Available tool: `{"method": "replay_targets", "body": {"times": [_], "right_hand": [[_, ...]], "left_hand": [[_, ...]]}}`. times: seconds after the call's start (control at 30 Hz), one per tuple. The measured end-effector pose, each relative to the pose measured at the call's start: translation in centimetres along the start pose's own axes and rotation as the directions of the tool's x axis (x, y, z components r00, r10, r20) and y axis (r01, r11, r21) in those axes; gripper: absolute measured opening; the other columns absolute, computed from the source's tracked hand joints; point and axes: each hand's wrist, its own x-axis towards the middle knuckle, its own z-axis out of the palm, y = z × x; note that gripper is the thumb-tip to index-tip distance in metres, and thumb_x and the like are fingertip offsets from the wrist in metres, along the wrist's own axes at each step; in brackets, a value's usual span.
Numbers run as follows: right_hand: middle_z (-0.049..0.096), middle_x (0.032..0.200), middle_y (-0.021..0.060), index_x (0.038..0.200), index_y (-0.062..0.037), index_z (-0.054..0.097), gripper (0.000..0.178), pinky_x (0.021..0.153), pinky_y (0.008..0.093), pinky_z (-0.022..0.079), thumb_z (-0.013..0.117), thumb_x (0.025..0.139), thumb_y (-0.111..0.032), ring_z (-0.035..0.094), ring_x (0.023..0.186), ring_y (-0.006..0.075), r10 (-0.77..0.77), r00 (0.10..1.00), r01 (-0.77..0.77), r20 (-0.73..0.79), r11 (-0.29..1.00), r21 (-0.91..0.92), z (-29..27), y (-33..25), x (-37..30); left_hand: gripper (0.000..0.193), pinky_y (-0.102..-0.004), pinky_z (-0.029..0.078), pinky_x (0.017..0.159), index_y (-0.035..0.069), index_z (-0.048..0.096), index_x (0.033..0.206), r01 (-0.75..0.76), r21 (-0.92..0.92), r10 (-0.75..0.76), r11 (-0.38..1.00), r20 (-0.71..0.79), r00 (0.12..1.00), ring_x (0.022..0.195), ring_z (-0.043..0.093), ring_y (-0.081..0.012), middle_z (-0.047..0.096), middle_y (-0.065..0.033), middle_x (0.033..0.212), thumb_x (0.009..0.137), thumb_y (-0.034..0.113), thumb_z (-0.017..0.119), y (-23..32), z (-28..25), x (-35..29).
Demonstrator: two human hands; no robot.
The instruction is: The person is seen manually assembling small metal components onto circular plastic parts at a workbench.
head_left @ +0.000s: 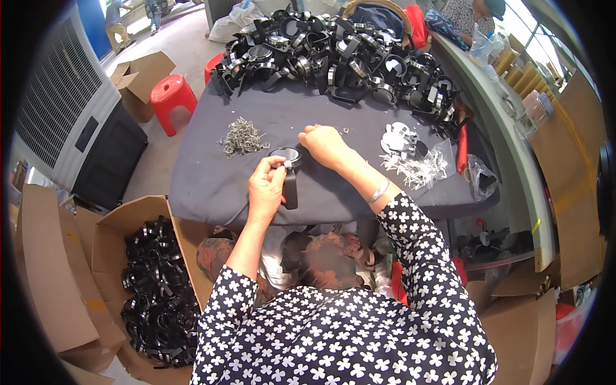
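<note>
My left hand (266,187) is closed round a wristwatch (290,187), its black strap hanging down and its round, silver-rimmed head tipped up. Just right of the watch head, above the cloth, my right hand (325,146) has its fingers pinched together; anything between them is too small or hidden to make out. Beyond my left hand lies a little heap of small metal buckles or clips (242,137). To the right of my right forearm are small white sticks (417,169) and a stack of white discs (398,138).
A grey cloth-covered table (212,173) bears a large pile of black-strapped watches (308,54) at its far side. Left below it, an open carton (106,247) holds many more. A red stool (173,102) and an air cooler (102,144) stand left. Clear plastic bags (481,176) lie right.
</note>
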Motion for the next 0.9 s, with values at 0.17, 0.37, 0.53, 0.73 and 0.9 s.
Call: {"method": "replay_targets", "body": {"times": [0.17, 0.37, 0.53, 0.73, 0.9], "right_hand": [[0.065, 0.074, 0.0176, 0.074, -0.0013, 0.064, 0.008, 0.068, 0.0408, 0.052, 0.06, 0.071, -0.007, 0.066, 0.074, 0.0288, -0.046, 0.991, 0.063, 0.126, 0.989, -0.131, -0.1, -0.7, 0.9], [0.064, 0.072, 0.0197, 0.074, 0.001, 0.064, 0.01, 0.067, 0.0396, 0.053, 0.062, 0.069, -0.007, 0.065, 0.073, 0.0333, 0.081, 0.996, -0.079, 0.045, 0.996, -0.046, -0.5, -0.2, 1.6], [0.063, 0.066, 0.0165, 0.075, 0.0034, 0.059, 0.008, 0.056, 0.0346, 0.051, 0.058, 0.073, -0.004, 0.065, 0.062, 0.0266, 0.411, 0.911, -0.348, 0.012, 0.755, 0.555, -2.9, -0.6, -1.5], [0.059, 0.064, 0.0021, 0.081, -0.0007, 0.056, 0.003, 0.044, 0.0202, 0.044, 0.057, 0.081, 0.002, 0.06, 0.054, 0.0078, 0.414, 0.902, -0.219, 0.12, 0.199, 0.955, -3.3, -5.0, -4.6], [0.06, 0.068, 0.0065, 0.084, -0.0009, 0.056, 0.009, 0.05, 0.0262, 0.048, 0.062, 0.078, 0.001, 0.062, 0.06, 0.0167, 0.323, 0.934, -0.1, -0.152, 0.645, 0.758, -2.5, -6.2, -4.5]], "left_hand": [[0.014, -0.0176, 0.036, 0.035, 0.007, 0.058, 0.103, -0.004, -0.005, 0.004, 1.0, 0.016, 1.0, 0.043, 0.042, -0.0019, 0.051, 0.0044, 0.064, 0.09, 0.008, 0.053, -0.4, -0.1, 0.3], [0.014, -0.0171, 0.035, 0.035, 0.006, 0.057, 0.104, -0.013, 0.003, 0.013, 1.0, 0.02, 1.0, 0.043, 0.044, -0.0017, 0.054, 0.0032, 0.066, 0.09, 0.009, 0.053, -0.4, -0.5, 0.3], [0.015, -0.0172, 0.035, 0.035, 0.006, 0.057, 0.104, 0.001, -0.015, 0.0, 1.0, 0.031, 1.0, 0.044, 0.044, -0.0017, 0.054, 0.0028, 0.067, 0.091, 0.01, 0.053, -0.5, -0.2, 0.4], [0.015, -0.0177, 0.036, 0.036, 0.005, 0.057, 0.105, 0.029, 0.041, -0.029, 0.999, 0.001, 1.0, 0.045, 0.044, -0.002, 0.054, 0.0028, 0.066, 0.091, 0.011, 0.053, 0.0, -0.3, 0.0], [0.015, -0.018, 0.036, 0.036, 0.005, 0.056, 0.105, 0.005, 0.013, -0.006, 1.0, 0.028, 1.0, 0.044, 0.044, -0.0025, 0.053, 0.0028, 0.064, 0.091, 0.011, 0.053, -0.6, -0.4, 0.4]]}}
